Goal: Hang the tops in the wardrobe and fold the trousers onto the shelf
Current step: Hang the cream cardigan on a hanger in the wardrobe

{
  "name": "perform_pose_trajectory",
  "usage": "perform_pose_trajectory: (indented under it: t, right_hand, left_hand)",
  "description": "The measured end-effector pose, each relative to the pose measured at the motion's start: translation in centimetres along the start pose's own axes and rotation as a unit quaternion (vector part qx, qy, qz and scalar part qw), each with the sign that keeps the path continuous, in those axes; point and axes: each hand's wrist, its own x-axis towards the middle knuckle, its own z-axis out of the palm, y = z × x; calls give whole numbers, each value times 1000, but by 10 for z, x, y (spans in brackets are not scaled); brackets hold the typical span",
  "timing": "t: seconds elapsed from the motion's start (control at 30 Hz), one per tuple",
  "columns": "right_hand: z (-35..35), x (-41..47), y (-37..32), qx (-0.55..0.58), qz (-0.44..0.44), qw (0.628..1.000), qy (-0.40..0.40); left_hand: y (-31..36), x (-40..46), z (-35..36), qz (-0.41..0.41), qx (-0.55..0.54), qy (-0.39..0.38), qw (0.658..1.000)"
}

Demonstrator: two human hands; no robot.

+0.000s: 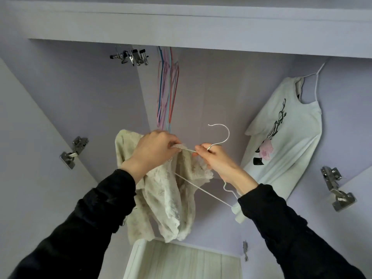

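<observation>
Threading cream lace top [171,198] onto thin white wire hanger [201,188]: left hand [153,150] pinches fabric, right hand [215,160] grips hanger neck. One white printed camisole [287,141] already hangs; trousers not visible.

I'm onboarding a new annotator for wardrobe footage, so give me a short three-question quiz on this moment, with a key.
1. True or false: the white hanger already hangs in the wardrobe.
2. Which hand grips the hanger just below its hook? A) left hand B) right hand C) neither
3. Fill in: the white printed top hangs to the ____ of the coloured empty hangers.

Key
1. False; it is held in the hands, its hook free in the air, with the lace top only partly on it.
2. B; the left hand pinches the lace top at the hanger's arm.
3. right
</observation>
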Motion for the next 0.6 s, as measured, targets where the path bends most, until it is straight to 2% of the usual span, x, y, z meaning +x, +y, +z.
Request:
perform_pose_trajectory:
  t: [0.17, 0.23, 0.33, 0.4, 0.47, 0.53, 0.6]
  right_hand:
    - [-2, 0, -7, 38, 10, 999, -28]
    - [-4, 0, -8, 127, 21, 990, -60]
    - [-17, 2, -10, 318, 88, 932, -152]
    - [-23, 6, -7, 368, 127, 901, -190]
    - [-19, 11, -4, 290, 140, 923, -212]
    - [-10, 15, -6, 144, 104, 955, -239]
    - [1, 16, -17, 21, 51, 965, -258]
  left_hand:
    - [-11, -1, -2, 97, 101, 41, 989]
    - [-18, 0, -3, 106, 102, 50, 988]
    - [-31, -1, -8, 87, 86, 53, 991]
    - [-33, -3, -9, 98, 77, 57, 991]
    - [-30, -5, -9, 116, 58, 62, 990]
    - [-27, -5, -11, 138, 41, 69, 987]
    - [-24, -6, -13, 153, 26, 67, 986]
